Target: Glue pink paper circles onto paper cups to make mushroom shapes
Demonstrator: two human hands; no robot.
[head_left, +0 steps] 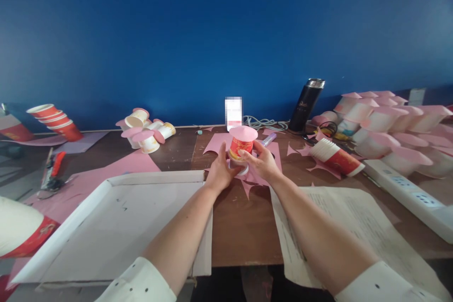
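Near the middle of the table I have a red paper cup (242, 145) between my two hands. A round pink paper disc (244, 132) covers its top. My right hand (262, 161) grips the cup from the right, thumb across its front. My left hand (221, 172) curls round the cup's lower left side. A white rounded rim (240, 168) shows under the cup between my hands; I cannot tell whether it belongs to the cup. Beneath lies cut pink paper (273, 153), with a purple capped pen or tube (269, 139) beside my right fingers.
To the left are a white cardboard tray (148, 212), several cups with discs (148, 141) and stacked red cups (58, 121). On the right are a cup stack (336, 158), a black flask (307, 106), many disc-topped cups (385, 118), a power strip (403, 193) and a paper sheet (339, 217).
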